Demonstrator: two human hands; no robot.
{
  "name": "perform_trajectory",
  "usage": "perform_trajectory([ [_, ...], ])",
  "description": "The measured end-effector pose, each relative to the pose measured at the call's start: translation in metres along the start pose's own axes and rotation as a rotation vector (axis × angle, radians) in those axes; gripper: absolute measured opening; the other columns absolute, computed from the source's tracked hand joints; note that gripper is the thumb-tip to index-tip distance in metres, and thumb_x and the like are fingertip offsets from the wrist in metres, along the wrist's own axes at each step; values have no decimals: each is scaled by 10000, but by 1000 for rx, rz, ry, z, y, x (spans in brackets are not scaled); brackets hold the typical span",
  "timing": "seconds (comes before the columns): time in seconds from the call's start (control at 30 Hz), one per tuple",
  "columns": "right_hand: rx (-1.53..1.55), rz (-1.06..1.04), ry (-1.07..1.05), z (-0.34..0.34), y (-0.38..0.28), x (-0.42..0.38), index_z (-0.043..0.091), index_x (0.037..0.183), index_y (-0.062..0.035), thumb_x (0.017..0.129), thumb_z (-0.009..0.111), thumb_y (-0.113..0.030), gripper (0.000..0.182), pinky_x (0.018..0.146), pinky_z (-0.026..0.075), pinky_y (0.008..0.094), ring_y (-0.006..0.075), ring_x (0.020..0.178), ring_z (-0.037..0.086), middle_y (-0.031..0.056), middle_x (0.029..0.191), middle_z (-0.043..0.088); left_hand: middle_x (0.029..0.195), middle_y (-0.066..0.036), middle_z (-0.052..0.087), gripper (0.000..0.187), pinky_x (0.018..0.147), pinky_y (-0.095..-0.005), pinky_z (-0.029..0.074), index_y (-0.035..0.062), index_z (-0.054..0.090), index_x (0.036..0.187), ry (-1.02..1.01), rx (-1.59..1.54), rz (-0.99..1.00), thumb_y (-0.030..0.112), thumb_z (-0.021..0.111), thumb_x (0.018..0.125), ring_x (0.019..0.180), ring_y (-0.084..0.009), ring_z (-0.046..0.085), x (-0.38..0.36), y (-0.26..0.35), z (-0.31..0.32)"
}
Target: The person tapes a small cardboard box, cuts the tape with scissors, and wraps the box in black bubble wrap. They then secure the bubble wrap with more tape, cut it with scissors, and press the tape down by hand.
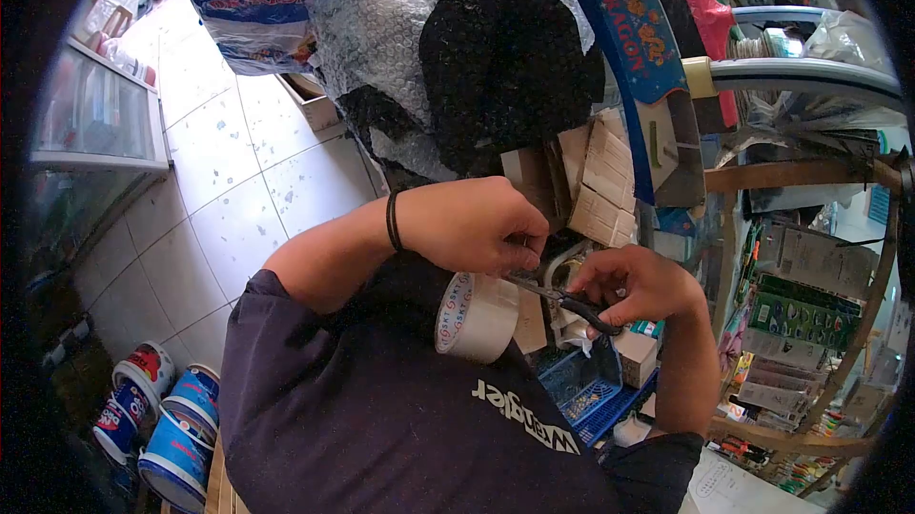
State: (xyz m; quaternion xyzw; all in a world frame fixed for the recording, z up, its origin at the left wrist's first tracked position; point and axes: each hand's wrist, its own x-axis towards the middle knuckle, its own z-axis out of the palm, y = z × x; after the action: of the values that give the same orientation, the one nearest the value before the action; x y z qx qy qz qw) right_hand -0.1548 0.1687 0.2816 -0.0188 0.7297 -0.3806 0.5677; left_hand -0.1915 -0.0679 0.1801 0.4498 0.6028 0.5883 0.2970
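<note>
Gripping metal scissors with black handles (576, 307) in the right hand (648, 287), fingers at the loops, blades pointing towards the left hand (481, 226). Curling the left hand's fingers into a pinch near the blade tips; cannot tell what sits between them. Just below the left hand, in front of the dark printed shirt (372, 400), can see a wide roll of pale tape with a printed core (491, 321). Beyond the shirt, near the scissors, can see a blue plastic basket (581, 382) beside a small brown cardboard box (636, 360).
</note>
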Motion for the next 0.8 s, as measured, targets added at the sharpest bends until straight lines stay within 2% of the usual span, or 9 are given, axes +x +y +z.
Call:
perform_trajectory([
  [0.17, -39, -42, -5, 0, 2, 3, 583, 1018, -35, 617, 775, -223, 482, 537, 372, 192, 50, 628, 480, -4, 750, 553, 711, -129, 618, 110, 585, -337, 461, 29, 625, 809, -2, -3, 8, 130, 589, 784, 657, -261, 614, 0, -2, 2],
  [0.27, 40, -25, -33, 3, -6, 4, 566, 1010, -44, 655, 730, -106, 396, 567, 399, 229, 73, 652, 492, -3, 735, 543, 707, -128, 618, 116, 585, -337, 462, 30, 628, 812, 7, -3, 11, 136, 589, 786, 656, -262, 614, 0, -2, 3],
  [0.8, 1, -76, -52, 3, 6, 15, 566, 1010, -40, 637, 732, -133, 419, 617, 404, 236, 84, 711, 489, 2, 754, 523, 634, -112, 611, 152, 555, -336, 458, 33, 625, 803, -2, -19, -45, 183, 598, 803, 599, -233, 616, 3, -4, 8],
])
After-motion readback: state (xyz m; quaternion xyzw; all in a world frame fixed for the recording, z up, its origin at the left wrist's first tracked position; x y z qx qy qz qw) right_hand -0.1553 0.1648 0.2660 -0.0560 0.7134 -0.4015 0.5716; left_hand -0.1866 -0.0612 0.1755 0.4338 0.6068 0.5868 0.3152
